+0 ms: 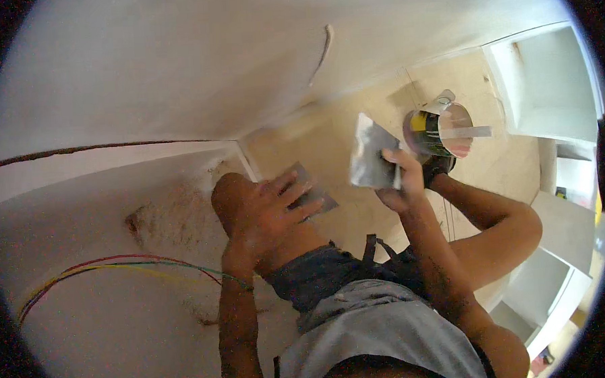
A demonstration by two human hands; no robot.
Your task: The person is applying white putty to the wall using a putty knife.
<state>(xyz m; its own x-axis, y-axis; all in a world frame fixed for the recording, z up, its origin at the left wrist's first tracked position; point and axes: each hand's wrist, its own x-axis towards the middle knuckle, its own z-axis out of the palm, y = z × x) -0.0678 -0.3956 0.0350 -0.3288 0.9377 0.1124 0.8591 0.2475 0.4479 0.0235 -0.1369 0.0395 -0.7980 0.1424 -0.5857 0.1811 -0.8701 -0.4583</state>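
My right hand (404,178) grips a flat metal filling blade (371,152), which is broad, shiny and smeared with pale stuff. My left hand (271,202), slightly blurred, is over my bent knee with its fingers spread across a darker flat filling blade (320,200). That second blade shows between and past the fingers; the thumb's grip is hidden. The two blades are apart, both in front of my body. Beyond my right hand stands an open paint can (425,131) with a yellow and black label. A pale flat strip (477,132) lies across its mouth.
A pale wall (176,79) rises ahead, with a short cable (326,45) sticking out. At left, coloured wires (123,257) curve out near a stained wall patch (162,222). White open cabinets (548,84) line the right side. My foot (440,166) is beside the can.
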